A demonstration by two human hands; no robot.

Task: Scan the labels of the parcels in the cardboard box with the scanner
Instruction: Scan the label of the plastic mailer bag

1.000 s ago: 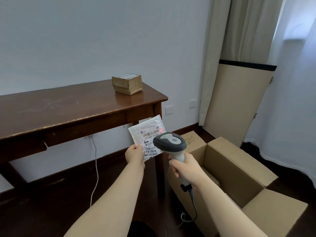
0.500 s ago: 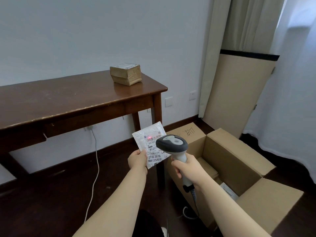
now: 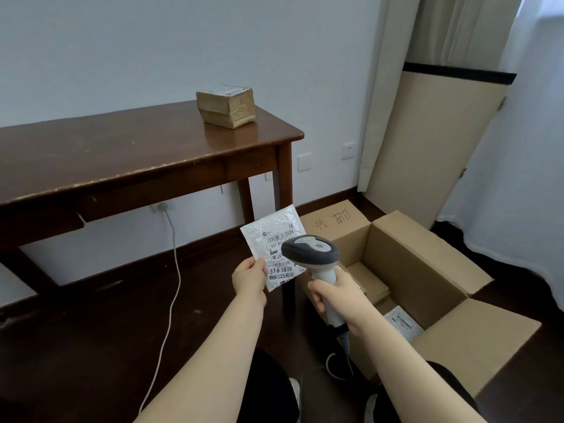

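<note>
The left hand pinches the lower left edge of a flat white parcel, a crinkled, glossy padded mailer held upright and slightly tilted, thumb on its face and fingers behind. Its printed label carries barcodes and the number 57-6-3616. The right hand is curled round the pale grip of the scanner, a pistol-shaped plastic unit with a rounded dark grey head and a light inlay on top; the head overlaps the label's right side, close in front of it. A coiled dark cable hangs from the grip's base. Just right of both hands an open corrugated cardboard box stands on the dark wooden floor, flaps spread, handwriting on the far flap. Inside lie flat brown packages and a white-labelled one. On the worn, glossy dark wood table sits a squat brown parcel wrapped in shiny tape. A thin white cord trails down the wall.
</note>
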